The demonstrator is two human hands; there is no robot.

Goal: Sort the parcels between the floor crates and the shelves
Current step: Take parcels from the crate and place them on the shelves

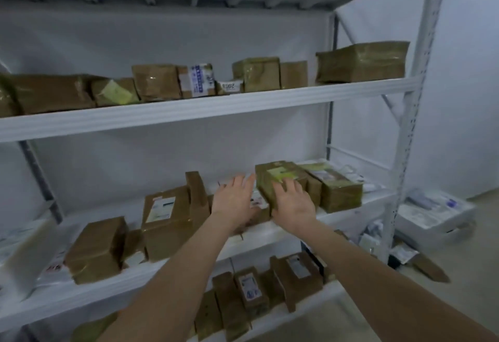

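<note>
A brown taped parcel point(272, 179) with a pale yellow-green label stands on the middle shelf point(348, 210) of the white rack. My right hand point(293, 204) lies flat against its near face, fingers straight. My left hand point(233, 198) is open just left of it, fingers spread over flat white packets; whether it touches the parcel I cannot tell. More brown parcels point(167, 223) stand to the left on the same shelf, and another block point(340, 193) sits right of the touched parcel.
The upper shelf point(216, 106) carries a row of brown parcels. The lower shelf point(294, 312) holds several upright brown parcels. White bags point(434, 212) and loose packets lie on the floor at the right, beyond the rack's post point(405, 136).
</note>
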